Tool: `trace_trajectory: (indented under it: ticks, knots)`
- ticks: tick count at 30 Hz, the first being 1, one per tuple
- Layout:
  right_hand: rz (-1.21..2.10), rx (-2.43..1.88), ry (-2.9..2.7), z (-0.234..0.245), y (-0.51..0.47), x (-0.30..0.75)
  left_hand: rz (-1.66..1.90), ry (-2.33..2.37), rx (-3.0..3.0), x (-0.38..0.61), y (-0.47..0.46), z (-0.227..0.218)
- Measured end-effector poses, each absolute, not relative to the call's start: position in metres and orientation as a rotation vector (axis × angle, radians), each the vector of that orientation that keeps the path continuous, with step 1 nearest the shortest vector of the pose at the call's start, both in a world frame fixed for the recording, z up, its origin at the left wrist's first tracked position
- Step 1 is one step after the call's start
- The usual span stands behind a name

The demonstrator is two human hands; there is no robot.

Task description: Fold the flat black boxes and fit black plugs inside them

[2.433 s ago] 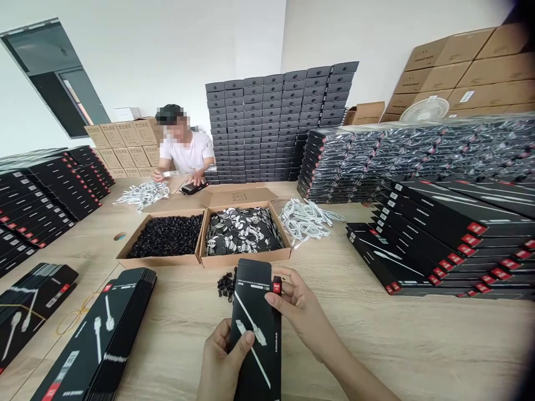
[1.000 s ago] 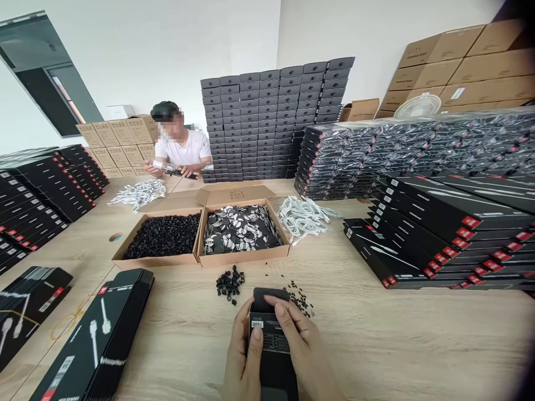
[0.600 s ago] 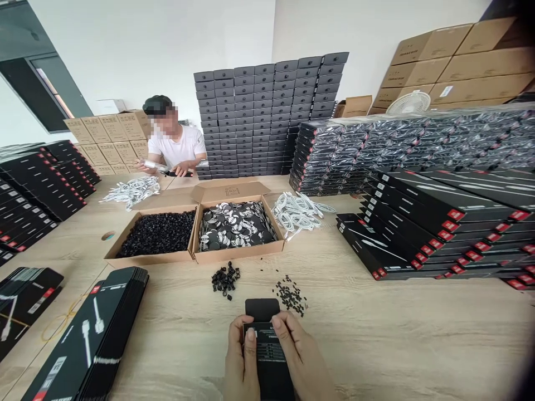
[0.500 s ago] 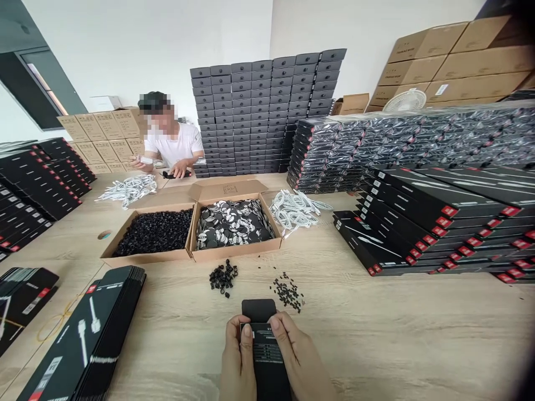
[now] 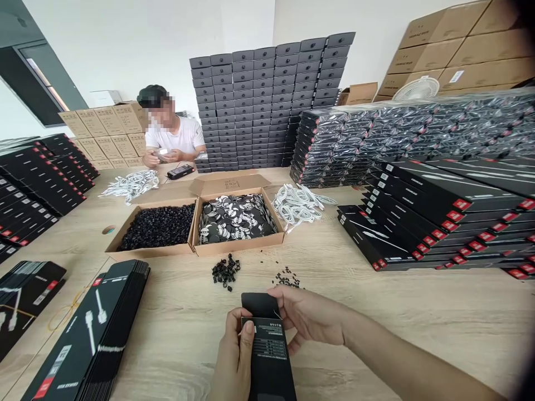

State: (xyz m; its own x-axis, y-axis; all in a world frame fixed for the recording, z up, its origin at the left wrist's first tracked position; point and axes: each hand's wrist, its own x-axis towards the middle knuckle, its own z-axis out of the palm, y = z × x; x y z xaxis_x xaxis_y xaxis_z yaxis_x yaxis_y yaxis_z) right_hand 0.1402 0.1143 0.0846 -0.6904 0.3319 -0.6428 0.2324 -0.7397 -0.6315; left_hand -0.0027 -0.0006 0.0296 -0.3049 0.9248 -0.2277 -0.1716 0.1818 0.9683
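Observation:
A long black packaging box (image 5: 267,351) lies back side up in front of me, white print showing, its end flap open towards the far side. My left hand (image 5: 234,362) grips its left edge, thumb on top. My right hand (image 5: 309,317) comes in from the right and pinches the flap end of the box. Two small heaps of black plastic bits (image 5: 225,271) (image 5: 286,277) lie just beyond the box.
Two open cartons hold black clips (image 5: 156,225) and round black-and-white stickers (image 5: 234,217). White cables (image 5: 298,201) lie beside them. Flat black sleeves (image 5: 87,334) are stacked at left, filled boxes (image 5: 426,223) at right. A person in a white shirt (image 5: 171,136) sits across the table.
The box was turned from printed front to back side up and drawn closer. My right hand swung out to the right and now reaches the flap from the side.

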Motion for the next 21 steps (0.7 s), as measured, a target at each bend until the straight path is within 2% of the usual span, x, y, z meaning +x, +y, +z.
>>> trace_trajectory:
  ticks: [4, 10, 17, 21]
  knots:
    - [2.691, -1.183, -1.187, 0.097, 0.127, 0.137, 1.297, 1.368, 0.81, -0.004, 0.0, 0.03]
    - [2.641, -1.127, -1.36, 0.101, 0.131, 0.137, 1.283, 1.323, 0.834, -0.006, 0.001, 0.02]
    - [2.367, -1.04, -1.693, 0.093, 0.124, 0.139, 1.346, 1.316, 0.749, -0.004, -0.001, 0.013]
    - [2.328, -1.007, -1.7, 0.089, 0.12, 0.138, 1.352, 1.324, 0.724, -0.002, -0.001, 0.013]
